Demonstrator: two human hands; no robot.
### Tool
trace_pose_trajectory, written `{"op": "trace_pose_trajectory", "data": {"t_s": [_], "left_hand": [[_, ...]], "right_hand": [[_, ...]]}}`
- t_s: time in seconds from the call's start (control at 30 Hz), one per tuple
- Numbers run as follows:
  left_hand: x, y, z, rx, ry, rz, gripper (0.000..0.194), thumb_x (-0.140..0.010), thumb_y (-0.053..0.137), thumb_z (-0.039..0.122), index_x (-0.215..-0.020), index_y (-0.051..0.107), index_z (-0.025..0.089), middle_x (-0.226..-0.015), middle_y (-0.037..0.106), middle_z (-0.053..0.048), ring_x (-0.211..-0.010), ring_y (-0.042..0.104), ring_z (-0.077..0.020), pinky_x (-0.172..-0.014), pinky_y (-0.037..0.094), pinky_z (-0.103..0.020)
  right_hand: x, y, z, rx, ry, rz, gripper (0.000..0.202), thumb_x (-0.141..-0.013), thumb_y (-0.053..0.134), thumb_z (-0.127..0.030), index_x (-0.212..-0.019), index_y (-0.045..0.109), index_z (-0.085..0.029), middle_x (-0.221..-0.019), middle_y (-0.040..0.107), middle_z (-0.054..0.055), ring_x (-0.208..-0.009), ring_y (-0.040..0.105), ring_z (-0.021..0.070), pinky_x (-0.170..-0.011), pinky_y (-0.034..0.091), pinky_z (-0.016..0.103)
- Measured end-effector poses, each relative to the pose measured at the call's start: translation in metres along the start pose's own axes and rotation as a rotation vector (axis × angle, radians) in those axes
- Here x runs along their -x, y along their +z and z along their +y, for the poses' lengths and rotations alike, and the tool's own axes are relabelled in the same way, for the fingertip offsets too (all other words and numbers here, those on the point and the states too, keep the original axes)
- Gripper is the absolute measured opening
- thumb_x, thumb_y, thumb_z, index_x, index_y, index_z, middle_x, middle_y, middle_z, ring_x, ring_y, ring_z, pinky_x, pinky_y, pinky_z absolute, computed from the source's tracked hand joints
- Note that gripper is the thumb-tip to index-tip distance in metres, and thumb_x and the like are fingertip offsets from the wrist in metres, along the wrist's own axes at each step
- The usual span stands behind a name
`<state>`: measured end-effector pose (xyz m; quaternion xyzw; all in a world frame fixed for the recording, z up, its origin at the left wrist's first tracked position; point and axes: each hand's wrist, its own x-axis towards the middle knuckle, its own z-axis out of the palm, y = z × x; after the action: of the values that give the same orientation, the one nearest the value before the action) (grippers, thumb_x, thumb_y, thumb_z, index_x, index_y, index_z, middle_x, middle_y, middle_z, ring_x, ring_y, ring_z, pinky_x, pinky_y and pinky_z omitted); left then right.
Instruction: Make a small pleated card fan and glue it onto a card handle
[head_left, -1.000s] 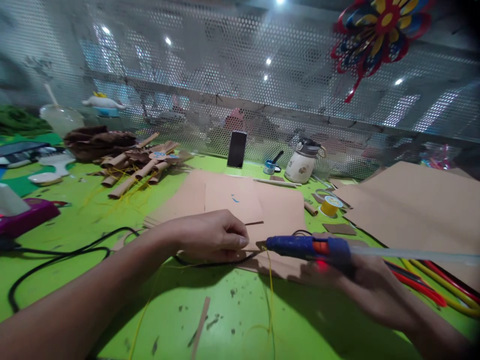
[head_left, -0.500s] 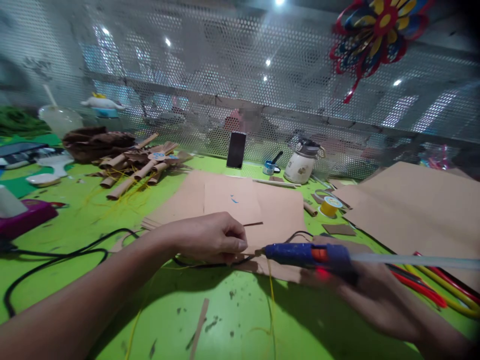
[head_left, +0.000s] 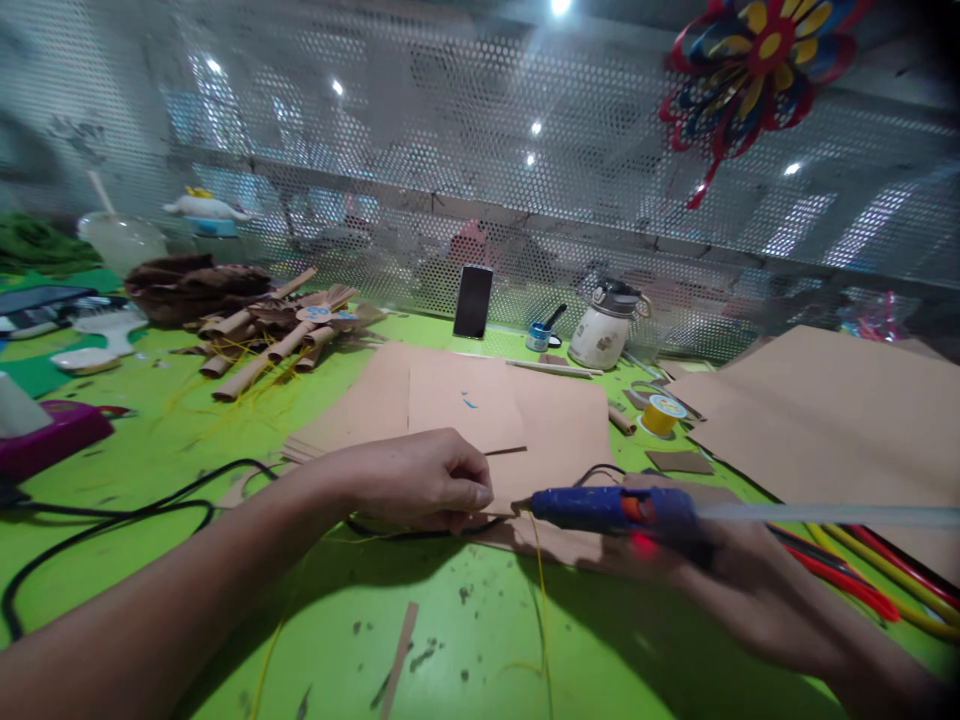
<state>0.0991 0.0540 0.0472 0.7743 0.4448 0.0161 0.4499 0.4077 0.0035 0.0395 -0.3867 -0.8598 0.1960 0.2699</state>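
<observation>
My right hand (head_left: 731, 575) grips the glue gun (head_left: 615, 510); a leftward slip, and its nozzle (head_left: 521, 506) could burn my curled left hand (head_left: 424, 480), hold unclear.

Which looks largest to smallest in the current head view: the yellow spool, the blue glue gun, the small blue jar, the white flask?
1. Blue glue gun
2. White flask
3. Yellow spool
4. Small blue jar

The glue gun is nearest the camera, which enlarges it.

Blue glue gun (head_left: 592, 506) level, pale stick (head_left: 825, 514) behind, nozzle (head_left: 522, 506) leftward near front edge of overlapping tan sheets (head_left: 562, 405).
</observation>
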Motion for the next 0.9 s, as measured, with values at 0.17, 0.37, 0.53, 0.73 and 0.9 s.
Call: {"op": "trace_pose_trajectory", "data": {"t_s": [0.17, 0.37, 0.53, 0.73, 0.9], "left_hand": [[0.001, 0.000, 0.001, 0.023, -0.009, -0.007, 0.024, -0.087, 0.059, 0.039, -0.078, 0.065, 0.018, -0.070, 0.059, -0.001, -0.060, 0.045, -0.0136, -0.056, 0.034, -0.026], [0.002, 0.001, 0.003, 0.031, -0.020, -0.009, 0.023, -0.087, 0.060, 0.039, -0.080, 0.066, 0.018, -0.073, 0.063, -0.001, -0.061, 0.049, -0.0134, -0.056, 0.036, -0.025], [0.002, 0.001, 0.002, 0.016, -0.014, 0.010, 0.025, -0.088, 0.059, 0.041, -0.081, 0.066, 0.018, -0.073, 0.063, -0.001, -0.062, 0.050, -0.0133, -0.057, 0.036, -0.024], [0.001, 0.002, 0.001, 0.028, -0.019, 0.003, 0.025, -0.088, 0.059, 0.041, -0.081, 0.065, 0.018, -0.075, 0.065, -0.002, -0.064, 0.051, -0.0139, -0.057, 0.037, -0.024], [0.001, 0.003, 0.000, 0.030, -0.020, 0.018, 0.024, -0.087, 0.058, 0.040, -0.080, 0.065, 0.018, -0.073, 0.063, -0.002, -0.062, 0.049, -0.0133, -0.056, 0.035, -0.025]], "right_hand": [[0.001, -0.003, -0.004, 0.106, -0.029, -0.007, 0.018, -0.098, 0.058, -0.033, -0.095, 0.074, -0.024, -0.099, 0.080, 0.008, -0.084, 0.076, 0.0271, -0.067, 0.063, 0.033], [0.003, -0.002, -0.005, 0.107, -0.038, -0.043, 0.018, -0.099, 0.055, -0.032, -0.100, 0.072, -0.025, -0.096, 0.081, 0.006, -0.086, 0.077, 0.0250, -0.072, 0.064, 0.030], [0.001, 0.001, -0.005, 0.098, -0.007, -0.042, 0.018, -0.100, 0.057, -0.034, -0.099, 0.072, -0.025, -0.094, 0.080, 0.005, -0.081, 0.076, 0.0236, -0.069, 0.064, 0.030], [0.000, 0.001, 0.001, 0.016, 0.006, -0.008, 0.021, -0.099, 0.060, -0.038, -0.090, 0.073, -0.024, -0.082, 0.077, 0.005, -0.075, 0.075, 0.0244, -0.068, 0.065, 0.032], [0.004, 0.003, 0.007, -0.023, 0.002, -0.029, 0.023, -0.102, 0.057, -0.039, -0.097, 0.073, -0.023, -0.086, 0.077, 0.004, -0.081, 0.075, 0.0242, -0.074, 0.066, 0.033]]}}
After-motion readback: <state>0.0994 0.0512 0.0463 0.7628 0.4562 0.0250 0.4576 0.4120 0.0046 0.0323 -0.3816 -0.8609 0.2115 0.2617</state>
